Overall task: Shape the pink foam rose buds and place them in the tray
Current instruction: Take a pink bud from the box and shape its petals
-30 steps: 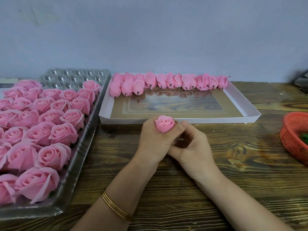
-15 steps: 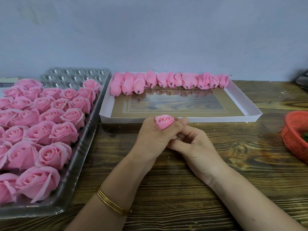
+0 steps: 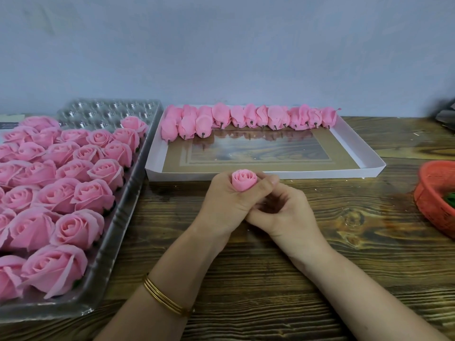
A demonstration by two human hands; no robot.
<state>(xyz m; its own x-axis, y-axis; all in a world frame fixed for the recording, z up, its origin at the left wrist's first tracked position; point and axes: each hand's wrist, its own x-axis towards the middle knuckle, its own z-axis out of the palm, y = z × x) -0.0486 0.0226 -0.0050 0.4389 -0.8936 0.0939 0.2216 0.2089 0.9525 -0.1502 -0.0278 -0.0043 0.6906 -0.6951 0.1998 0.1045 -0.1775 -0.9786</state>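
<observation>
My left hand [image 3: 227, 204] grips a small pink foam rose bud [image 3: 243, 179], its fingers curled round the petals so only the top shows. My right hand [image 3: 285, 212] sits close under and beside it, fingers curled toward the bud's hidden base; what they touch is out of sight. Just beyond the hands lies a shallow white tray [image 3: 270, 175] with a row of shaped buds [image 3: 248, 119] lying on their sides along its far edge. At the left a clear plastic tray [image 3: 118, 217] holds several open pink roses [image 3: 81, 190].
A red plastic basket [image 3: 435, 193] with something green inside stands at the right edge. The wooden table [image 3: 320, 279] runs to a pale wall behind. A gold bangle [image 3: 167, 301] is on my left wrist. A dark object [image 3: 446, 116] sits at the far right.
Both hands stay together in front of the white tray. The bud has been squeezed tighter in my left hand and the right hand's fingers have shifted under it.
</observation>
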